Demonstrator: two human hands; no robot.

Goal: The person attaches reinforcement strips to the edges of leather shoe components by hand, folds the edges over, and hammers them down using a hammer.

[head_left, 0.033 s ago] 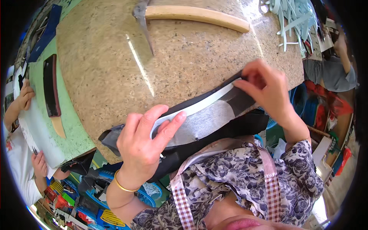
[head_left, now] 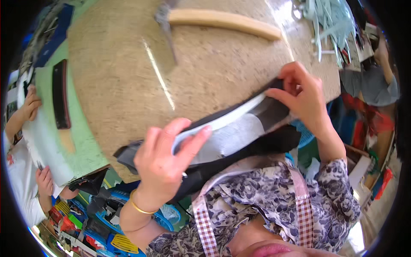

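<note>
A long, curved black piece of sheet material with a grey backing lies along the near edge of the stone-topped table. A narrow white strip runs along its far edge. My left hand is closed on the left part of this edge, thumb and fingers pinching the strip and the black material. At the right end, my right hand pinches the same edge between thumb and bent fingers. The piece's left tip sticks out past my left hand. What lies under my fingers is hidden.
Farther back lies a hammer with a pale wooden handle. A heap of pale blue strips is at the far right. To the left, another person's hands hold white sheet material beside a dark-red and black block on a green table.
The whole scene, hammer and table included, sits slightly farther right and lower in the picture. Both hands keep the same grip on the black piece.
</note>
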